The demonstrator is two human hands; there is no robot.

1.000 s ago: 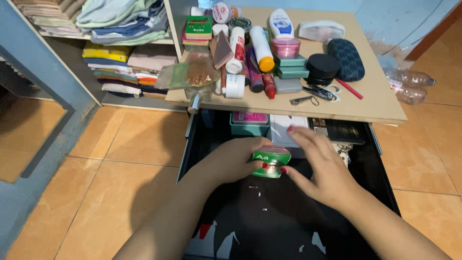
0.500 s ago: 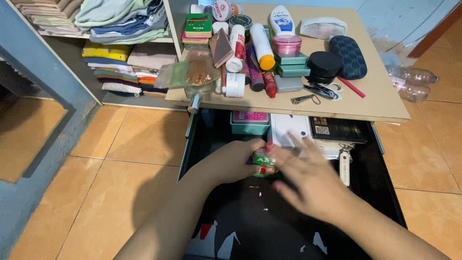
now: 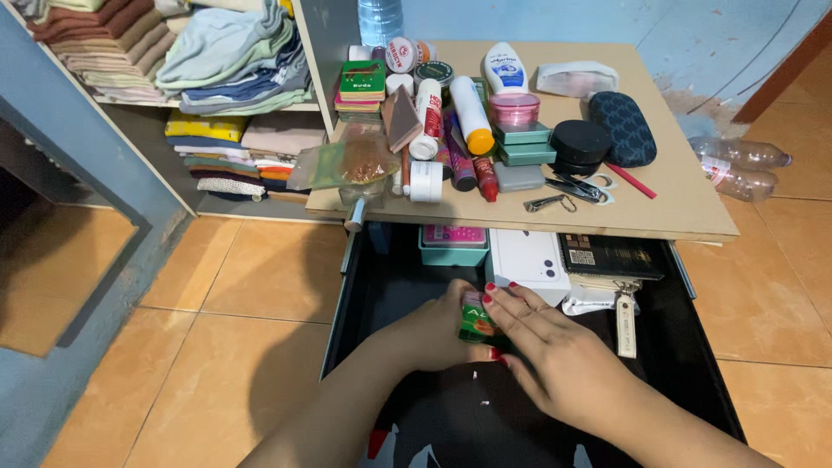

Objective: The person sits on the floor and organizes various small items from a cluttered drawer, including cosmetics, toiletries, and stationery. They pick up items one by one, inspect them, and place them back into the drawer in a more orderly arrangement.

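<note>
- While both hands work inside the open black drawer (image 3: 693,364), a small green packet (image 3: 476,322) sits pinched between them, low over the drawer's dark floor and just in front of a white box (image 3: 527,258).
- Left hand (image 3: 429,334): its fingers curl round the packet's left side and close on it; the thumb is hidden behind the packet, so how firm the hold is cannot be told.
- Right hand (image 3: 555,347): its fingers lie together, flat across the packet's top and right edge, with red nails showing at the tips, pressing rather than hooking.
- Handling, as a judgement: the packet looks light and glossy, likely thin card or foil, so it should dent under a hard squeeze and may slide under flat pressure. Its short side edges look like the surest places to hold; the printed face looks slicker.
- Around it in the drawer: a teal tray (image 3: 451,243) at the back, a dark booklet (image 3: 610,255) beside the white box, and a key tag (image 3: 625,325) lying just right of the right hand.
- Above, the counter (image 3: 685,204) carries crowded bottles, jars and tins, with nail clippers (image 3: 547,203) near its front edge, well apart from the hands.
- Folded clothes (image 3: 225,61) fill the shelf to the left.
</note>
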